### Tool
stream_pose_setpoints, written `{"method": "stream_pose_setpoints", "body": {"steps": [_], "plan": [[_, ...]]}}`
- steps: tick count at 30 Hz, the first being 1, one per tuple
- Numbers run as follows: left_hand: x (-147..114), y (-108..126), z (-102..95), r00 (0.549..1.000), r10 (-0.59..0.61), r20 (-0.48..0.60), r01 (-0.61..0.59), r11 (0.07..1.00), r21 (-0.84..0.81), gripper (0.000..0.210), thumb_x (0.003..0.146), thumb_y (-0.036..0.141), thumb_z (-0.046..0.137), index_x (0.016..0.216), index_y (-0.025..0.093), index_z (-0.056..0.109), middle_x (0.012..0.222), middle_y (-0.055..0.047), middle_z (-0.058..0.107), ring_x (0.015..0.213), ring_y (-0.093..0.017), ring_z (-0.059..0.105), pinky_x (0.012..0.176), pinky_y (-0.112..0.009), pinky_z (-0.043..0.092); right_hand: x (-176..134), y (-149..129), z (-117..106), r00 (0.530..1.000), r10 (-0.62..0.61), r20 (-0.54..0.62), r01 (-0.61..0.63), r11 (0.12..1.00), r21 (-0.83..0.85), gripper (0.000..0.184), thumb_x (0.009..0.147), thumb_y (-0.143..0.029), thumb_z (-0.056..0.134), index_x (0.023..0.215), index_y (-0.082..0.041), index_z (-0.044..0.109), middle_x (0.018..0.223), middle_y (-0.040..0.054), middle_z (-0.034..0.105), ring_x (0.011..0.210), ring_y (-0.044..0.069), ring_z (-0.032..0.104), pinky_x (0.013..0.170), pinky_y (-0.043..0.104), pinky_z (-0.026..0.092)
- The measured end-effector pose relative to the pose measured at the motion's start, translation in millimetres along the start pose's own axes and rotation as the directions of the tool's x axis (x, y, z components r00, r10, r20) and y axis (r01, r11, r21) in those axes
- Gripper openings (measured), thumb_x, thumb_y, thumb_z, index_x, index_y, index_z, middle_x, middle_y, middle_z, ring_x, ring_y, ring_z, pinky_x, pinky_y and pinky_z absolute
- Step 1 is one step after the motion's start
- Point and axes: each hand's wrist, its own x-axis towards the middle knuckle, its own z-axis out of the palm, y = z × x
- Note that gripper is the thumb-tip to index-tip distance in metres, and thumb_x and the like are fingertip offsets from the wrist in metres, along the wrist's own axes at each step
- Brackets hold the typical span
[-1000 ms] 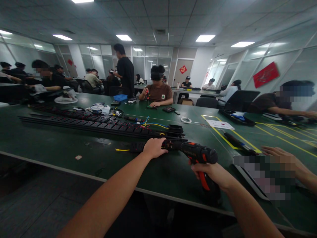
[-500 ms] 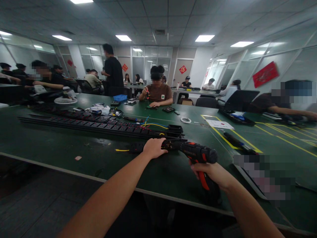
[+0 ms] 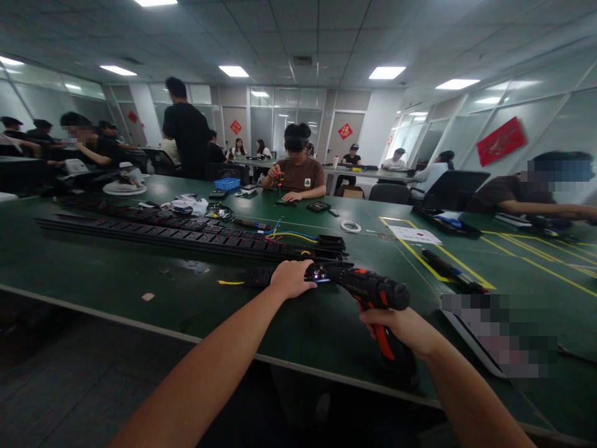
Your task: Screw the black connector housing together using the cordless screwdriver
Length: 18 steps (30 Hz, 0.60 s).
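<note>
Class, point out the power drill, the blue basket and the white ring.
Power drill [image 3: 373, 289], head view: side of its body.
Blue basket [image 3: 226, 185], head view: front wall.
White ring [image 3: 351, 231], head view: near rim.

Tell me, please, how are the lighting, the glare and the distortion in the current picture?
Head view, top: ceiling lights burn out to white; head view, centre: a small bright glint by the tip of the drill, over a dim table; head view, sides: floor very dark, red banner slanted, perhaps by a wide lens.
</note>
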Motion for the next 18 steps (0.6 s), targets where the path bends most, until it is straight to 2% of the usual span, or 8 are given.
{"method": "stream_pose_setpoints", "body": {"steps": [5, 11, 18], "plan": [[0.3, 0.6, -0.9, 1.000, -0.008, 0.012, 0.008, 1.000, -0.001, 0.065, 0.082, 0.063, 0.070, 0.135, 0.027, 0.057, 0.120, -0.008, 0.073, 0.110, -0.031, 0.068, 0.092, -0.040, 0.049, -1.0, 0.4, 0.1, 1.000, -0.004, -0.010, 0.004, 1.000, 0.002, 0.016, 0.069, -0.028, 0.068, 0.081, -0.018, 0.065, 0.060, -0.0020, 0.061, 0.059, 0.017, 0.057, 0.061, 0.030, 0.044], [-1.0, 0.3, -2.2, 1.000, -0.002, 0.001, 0.002, 1.000, -0.004, 0.063, 0.082, 0.062, 0.070, 0.133, 0.027, 0.059, 0.117, -0.008, 0.074, 0.108, -0.031, 0.069, 0.091, -0.039, 0.050, -1.2, 1.1, -1.1, 0.999, 0.033, -0.029, -0.033, 0.999, 0.013, 0.028, 0.070, -0.031, 0.069, 0.094, -0.017, 0.068, 0.060, -0.0026, 0.061, 0.059, 0.017, 0.057, 0.058, 0.029, 0.043], [-0.3, 0.2, -0.4, 1.000, -0.007, 0.003, 0.007, 1.000, -0.002, 0.065, 0.082, 0.062, 0.070, 0.135, 0.027, 0.058, 0.119, -0.008, 0.073, 0.109, -0.030, 0.068, 0.092, -0.039, 0.050, -1.3, 1.4, -1.0, 0.999, 0.023, -0.037, -0.022, 1.000, 0.021, 0.029, 0.069, -0.031, 0.069, 0.095, -0.018, 0.069, 0.059, -0.0030, 0.061, 0.058, 0.017, 0.056, 0.057, 0.028, 0.043]]}}
